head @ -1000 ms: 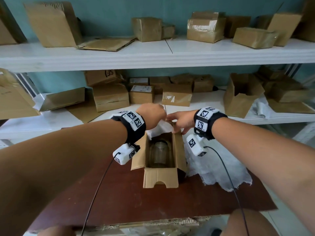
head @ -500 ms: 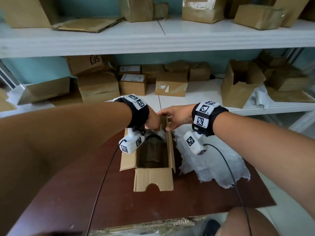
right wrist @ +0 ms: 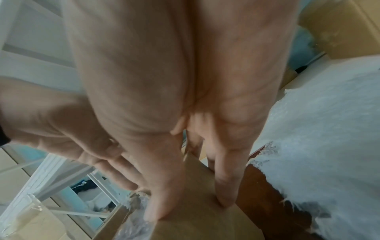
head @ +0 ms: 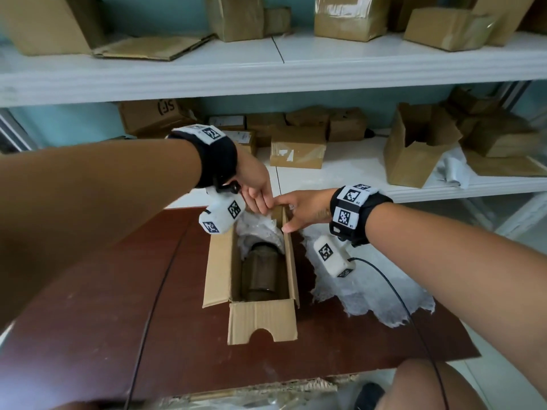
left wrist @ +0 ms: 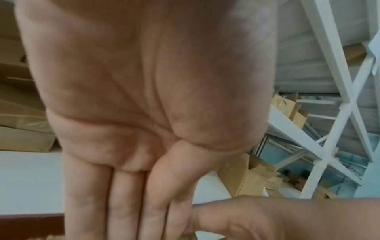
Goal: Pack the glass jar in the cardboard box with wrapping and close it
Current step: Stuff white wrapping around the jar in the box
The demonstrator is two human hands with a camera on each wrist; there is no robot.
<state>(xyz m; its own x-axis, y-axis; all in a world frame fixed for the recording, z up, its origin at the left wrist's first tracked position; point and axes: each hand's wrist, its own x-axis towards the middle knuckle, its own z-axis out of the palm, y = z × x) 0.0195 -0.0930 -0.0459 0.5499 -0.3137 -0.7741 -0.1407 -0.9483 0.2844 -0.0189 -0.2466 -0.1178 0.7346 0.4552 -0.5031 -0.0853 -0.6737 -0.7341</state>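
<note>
Tucking wrapping [head: 260,232] at the 12 o'clock end of the cardboard box [head: 219,270]: left hand [head: 254,184] fingers straight and released, right hand [head: 307,208] fingers pinching the right wall, glass jar [head: 260,270] lying inside; advisably pressing padding gently down around the jar's top.

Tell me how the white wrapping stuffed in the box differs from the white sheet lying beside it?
The wrapping in the cardboard box is crumpled and bunched over the far end of the glass jar; the loose sheet lies spread flat on the brown table. The crumpled piece sits just below both hands; the flat sheet lies untouched right of the box. Both look like the same thin white packing material.
</note>
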